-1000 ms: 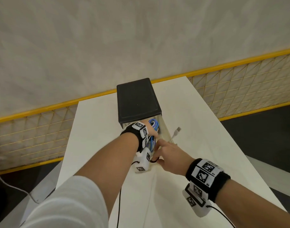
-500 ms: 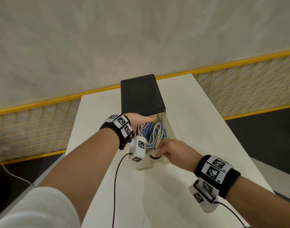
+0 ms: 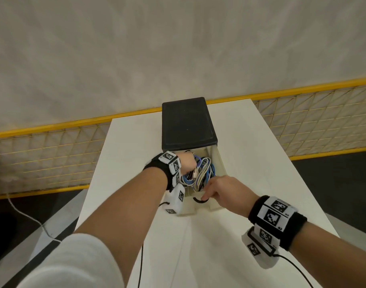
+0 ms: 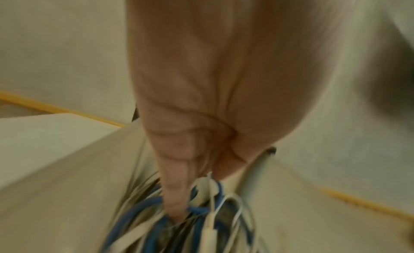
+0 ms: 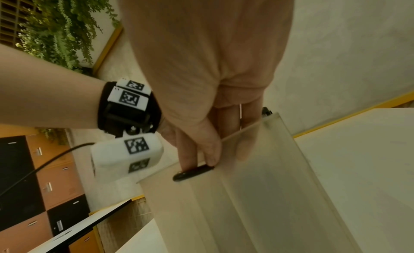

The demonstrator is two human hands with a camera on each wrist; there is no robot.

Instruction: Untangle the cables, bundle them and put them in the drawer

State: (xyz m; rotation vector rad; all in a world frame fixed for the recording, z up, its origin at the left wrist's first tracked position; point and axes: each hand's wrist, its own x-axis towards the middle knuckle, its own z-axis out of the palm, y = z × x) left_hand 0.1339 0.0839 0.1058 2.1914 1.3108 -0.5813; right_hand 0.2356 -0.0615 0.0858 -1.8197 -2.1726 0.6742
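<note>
A pale drawer [image 3: 218,163] stands pulled out of a black-topped cabinet [image 3: 187,123] on the white table. A bundle of blue and white cables [image 3: 203,173] lies inside it. My left hand [image 3: 187,164] is in the drawer's far left part, its fingers [image 4: 177,195] curled down into the cables [image 4: 143,212]. My right hand [image 3: 221,190] grips the drawer's front wall [image 5: 257,186]. Its thumb and forefinger are at the black ring handle [image 5: 192,172], and the other fingers hook over the rim.
The white table [image 3: 261,183] is narrow, with edges close on both sides of the cabinet. A yellow mesh railing [image 3: 53,154] runs behind it. A white cord [image 3: 28,215] trails on the dark floor at the left. Black wrist-camera leads hang below both arms.
A white plug that hung over the drawer's right side is now inside. My right hand moved from the cables to the front wall and handle. My left hand shifted to the back of the bundle.
</note>
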